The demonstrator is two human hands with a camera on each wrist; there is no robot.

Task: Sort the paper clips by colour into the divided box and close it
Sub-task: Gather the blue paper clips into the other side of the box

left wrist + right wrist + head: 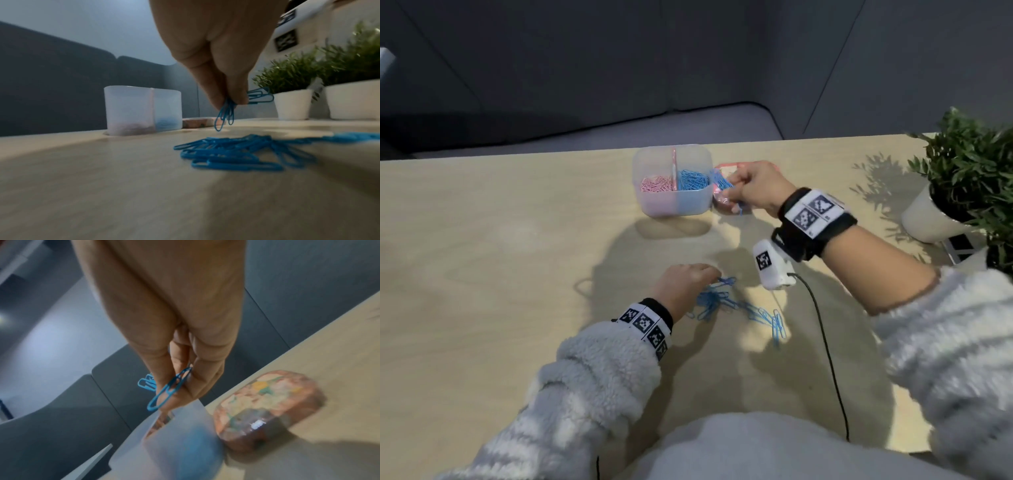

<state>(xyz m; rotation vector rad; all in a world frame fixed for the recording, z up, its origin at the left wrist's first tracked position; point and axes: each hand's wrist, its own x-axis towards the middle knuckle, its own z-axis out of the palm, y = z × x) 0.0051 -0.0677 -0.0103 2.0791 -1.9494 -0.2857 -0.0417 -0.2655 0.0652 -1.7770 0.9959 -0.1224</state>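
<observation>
Right fingers [164, 386] pinch blue clips [719, 183] at frame centre, box [671, 205] just left, its blue half nearest; left hand [685, 284] pinches clips lower down.

Both arms wear grey fleece sleeves [592, 370]. Each wrist carries a black strap with white fiducial-marker tags [812, 213]. The right wrist bears a white camera module [774, 265] with black cable [828, 359].

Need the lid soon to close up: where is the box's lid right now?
In the head view the lid lies flat on the table, against the right side of the divided box, under the right hand, which holds blue clips.
</observation>
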